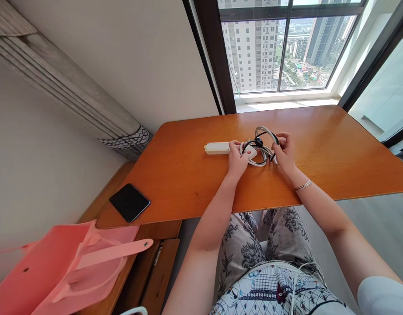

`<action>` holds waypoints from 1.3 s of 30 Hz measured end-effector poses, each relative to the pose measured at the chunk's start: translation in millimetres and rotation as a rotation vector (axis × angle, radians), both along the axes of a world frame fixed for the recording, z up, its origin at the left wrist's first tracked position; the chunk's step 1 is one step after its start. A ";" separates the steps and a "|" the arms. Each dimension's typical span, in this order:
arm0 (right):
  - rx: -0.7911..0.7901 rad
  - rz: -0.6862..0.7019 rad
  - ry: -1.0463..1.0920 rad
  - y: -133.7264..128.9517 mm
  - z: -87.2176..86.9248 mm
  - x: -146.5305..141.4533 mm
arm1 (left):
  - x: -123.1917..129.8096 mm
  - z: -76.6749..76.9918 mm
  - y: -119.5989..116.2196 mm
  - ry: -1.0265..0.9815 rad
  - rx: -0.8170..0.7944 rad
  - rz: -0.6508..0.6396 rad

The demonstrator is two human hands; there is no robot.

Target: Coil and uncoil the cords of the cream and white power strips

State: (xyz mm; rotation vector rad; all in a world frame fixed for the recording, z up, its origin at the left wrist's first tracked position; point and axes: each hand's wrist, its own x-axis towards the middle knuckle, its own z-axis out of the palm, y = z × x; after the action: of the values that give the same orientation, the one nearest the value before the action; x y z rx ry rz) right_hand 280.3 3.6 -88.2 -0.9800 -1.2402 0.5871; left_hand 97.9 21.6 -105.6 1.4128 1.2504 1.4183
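A white power strip (216, 148) lies on the orange-brown wooden table, its long side roughly level across the view. Over its right end sits a loose coil of white and black cables (261, 162), bunched around a dark piece in the middle. My left hand (237, 161) is closed on the coil's left side, right over the power strip, and hides part of it. On the other side of the bundle, my right hand (285, 154) pinches the cables between thumb and fingers. Which cable belongs to the strip cannot be made out.
The wooden table (182, 175) stretches from the curtain to the window (280, 52). A black phone or tablet (130, 203) lies near its left front edge. A pink bag (67, 262) stands at the lower left, beside wooden drawers (160, 275).
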 end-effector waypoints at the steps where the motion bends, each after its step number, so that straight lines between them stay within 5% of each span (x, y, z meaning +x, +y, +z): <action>1: -0.014 -0.047 0.050 4.8 1.2 6.3 | -2.0 2.2 0.7 -0.042 -0.019 -0.004; 7: -0.124 -0.239 0.262 27.9 5.3 47.0 | -14.7 18.5 9.0 -0.430 -0.058 0.124; 14: -0.416 -0.236 0.669 36.3 10.1 57.3 | -27.3 18.5 23.7 -0.792 -0.104 0.290; 25: -0.437 -0.227 0.415 37.9 4.7 67.9 | -23.4 13.5 16.2 -0.649 0.152 0.212; 28: -0.442 -0.232 0.365 38.4 2.9 70.8 | -28.2 16.0 11.5 -0.567 0.203 0.109; 36: -0.452 -0.229 0.271 48.4 -11.9 78.6 | -43.0 18.0 -2.2 -0.252 0.097 -0.498; 39: -0.461 -0.233 0.241 54.2 -18.9 82.1 | -39.6 17.2 -4.8 -0.095 0.064 -0.541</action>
State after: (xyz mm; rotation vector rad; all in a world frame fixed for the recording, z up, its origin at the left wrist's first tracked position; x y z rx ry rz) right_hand 362.4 57.9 -107.1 -1.3709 -0.7754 0.7986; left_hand 58.3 16.7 -88.4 1.5564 0.6907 1.1373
